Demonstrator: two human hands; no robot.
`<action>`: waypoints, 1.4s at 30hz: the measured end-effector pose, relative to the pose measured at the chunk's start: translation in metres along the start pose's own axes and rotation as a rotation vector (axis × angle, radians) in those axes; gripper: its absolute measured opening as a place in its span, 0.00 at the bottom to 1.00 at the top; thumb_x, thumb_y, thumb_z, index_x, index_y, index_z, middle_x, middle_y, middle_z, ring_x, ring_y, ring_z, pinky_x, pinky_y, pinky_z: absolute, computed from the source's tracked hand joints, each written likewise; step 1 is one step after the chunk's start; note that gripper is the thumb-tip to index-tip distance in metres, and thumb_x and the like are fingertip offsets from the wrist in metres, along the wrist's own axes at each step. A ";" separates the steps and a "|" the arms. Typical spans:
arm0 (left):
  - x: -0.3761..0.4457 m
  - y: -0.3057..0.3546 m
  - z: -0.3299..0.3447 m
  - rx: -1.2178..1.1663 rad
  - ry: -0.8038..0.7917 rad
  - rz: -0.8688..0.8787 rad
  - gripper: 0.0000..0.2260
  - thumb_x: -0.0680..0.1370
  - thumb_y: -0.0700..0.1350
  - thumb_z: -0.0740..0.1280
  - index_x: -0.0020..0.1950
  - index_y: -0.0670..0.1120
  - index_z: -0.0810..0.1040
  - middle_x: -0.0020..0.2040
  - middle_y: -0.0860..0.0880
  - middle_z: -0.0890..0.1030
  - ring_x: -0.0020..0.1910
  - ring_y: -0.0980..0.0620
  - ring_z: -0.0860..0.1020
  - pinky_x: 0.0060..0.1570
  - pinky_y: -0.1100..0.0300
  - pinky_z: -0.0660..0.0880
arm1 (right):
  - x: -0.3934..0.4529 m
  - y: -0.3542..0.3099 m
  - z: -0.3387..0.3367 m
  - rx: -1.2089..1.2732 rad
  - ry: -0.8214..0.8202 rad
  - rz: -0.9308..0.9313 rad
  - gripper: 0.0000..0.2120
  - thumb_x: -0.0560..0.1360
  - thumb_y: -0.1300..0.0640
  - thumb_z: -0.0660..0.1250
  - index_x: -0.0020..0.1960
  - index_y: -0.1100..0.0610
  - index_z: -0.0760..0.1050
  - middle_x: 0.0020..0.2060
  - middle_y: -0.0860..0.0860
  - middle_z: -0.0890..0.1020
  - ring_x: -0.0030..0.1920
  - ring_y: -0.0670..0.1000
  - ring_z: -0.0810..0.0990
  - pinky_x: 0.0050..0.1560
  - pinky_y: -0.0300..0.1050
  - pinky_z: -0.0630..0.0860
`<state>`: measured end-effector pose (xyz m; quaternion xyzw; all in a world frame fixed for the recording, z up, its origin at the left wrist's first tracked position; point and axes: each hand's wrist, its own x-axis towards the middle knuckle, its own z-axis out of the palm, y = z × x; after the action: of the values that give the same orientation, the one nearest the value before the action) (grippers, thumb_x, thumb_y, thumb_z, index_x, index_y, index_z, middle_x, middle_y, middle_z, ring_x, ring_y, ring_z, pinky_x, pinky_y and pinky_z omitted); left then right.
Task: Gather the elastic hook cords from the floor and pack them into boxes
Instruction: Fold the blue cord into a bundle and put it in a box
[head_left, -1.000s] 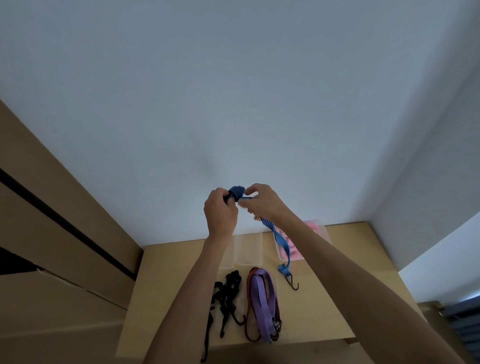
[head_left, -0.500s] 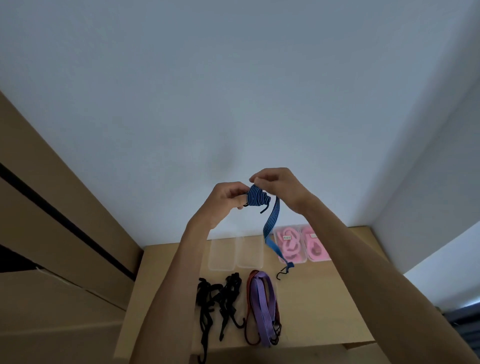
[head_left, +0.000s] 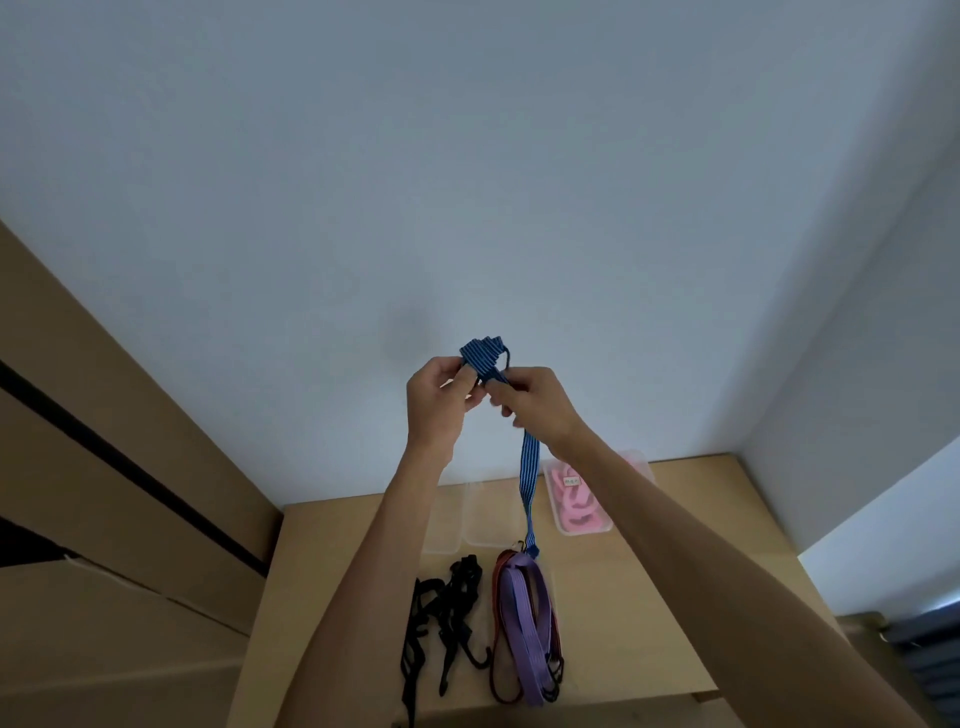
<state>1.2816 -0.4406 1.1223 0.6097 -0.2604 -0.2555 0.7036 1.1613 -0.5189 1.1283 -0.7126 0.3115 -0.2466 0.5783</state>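
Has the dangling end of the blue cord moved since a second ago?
Yes. The blue cord now hangs with its lower end over the purple cord, leftward from beside the pink-filled box.

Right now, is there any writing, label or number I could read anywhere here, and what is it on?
No text here can be read.
Small white label on the box with pink cords: dark marks on it, too small and blurred to read.
Blue striped cord, gripped by the left hand and right hand: no writing visible.
Clear empty boxes, black cords, purple cord: no writing visible.
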 end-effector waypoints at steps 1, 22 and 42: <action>0.001 -0.003 0.001 0.017 0.054 0.006 0.02 0.79 0.38 0.69 0.46 0.42 0.80 0.42 0.47 0.83 0.36 0.50 0.83 0.41 0.59 0.82 | 0.001 0.001 0.001 -0.036 0.028 -0.016 0.07 0.78 0.57 0.66 0.48 0.60 0.79 0.34 0.51 0.81 0.31 0.42 0.75 0.37 0.40 0.71; -0.002 0.000 -0.021 0.416 -0.492 0.028 0.08 0.79 0.31 0.65 0.54 0.37 0.82 0.47 0.40 0.84 0.41 0.49 0.80 0.44 0.56 0.80 | 0.015 -0.006 -0.031 -0.335 -0.043 -0.257 0.04 0.75 0.64 0.70 0.45 0.60 0.84 0.41 0.51 0.85 0.43 0.49 0.81 0.47 0.42 0.76; 0.005 -0.004 0.003 0.109 0.280 0.093 0.05 0.77 0.36 0.69 0.45 0.45 0.81 0.39 0.51 0.84 0.37 0.54 0.83 0.40 0.60 0.81 | -0.010 0.007 -0.007 0.096 -0.187 0.177 0.06 0.76 0.58 0.68 0.46 0.62 0.79 0.30 0.56 0.78 0.30 0.52 0.77 0.38 0.45 0.77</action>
<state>1.2828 -0.4467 1.1192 0.6638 -0.2012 -0.1207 0.7101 1.1485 -0.5173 1.1226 -0.6737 0.3056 -0.1418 0.6577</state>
